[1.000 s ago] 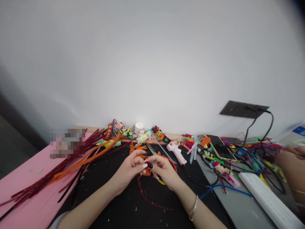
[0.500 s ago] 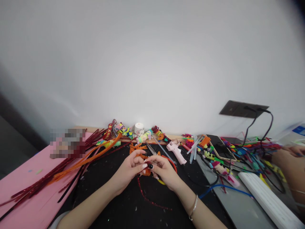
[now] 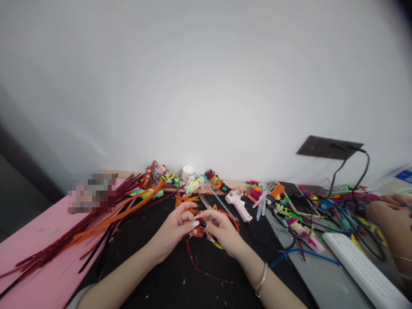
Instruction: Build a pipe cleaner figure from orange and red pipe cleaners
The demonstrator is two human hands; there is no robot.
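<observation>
Thumb and fingers of my left hand (image 3: 178,225) pinch a small red and orange piece, made at least partly of glittery pipe cleaner. My right hand (image 3: 222,227) meets it from the other side, thumb and fingertips closed on the same piece. From between the hands a red tinsel pipe cleaner (image 3: 206,272) trails down over the black mat (image 3: 154,279). Most of the held piece is hidden by fingers. Just behind the hands lie scissors (image 3: 206,201), orange pipe cleaners (image 3: 185,199) and a curved red strand (image 3: 234,219).
A pink glue gun (image 3: 238,207) and clear glue sticks (image 3: 262,201) lie to the right, near a phone (image 3: 298,199) and white power strip (image 3: 360,266). Dark red pipe cleaners (image 3: 64,240) spread over the left. Another person's hand (image 3: 386,214) is at the far right.
My hands and the held piece look almost unmoved. At the far right, the other person's hands have shifted left and farther into view.
</observation>
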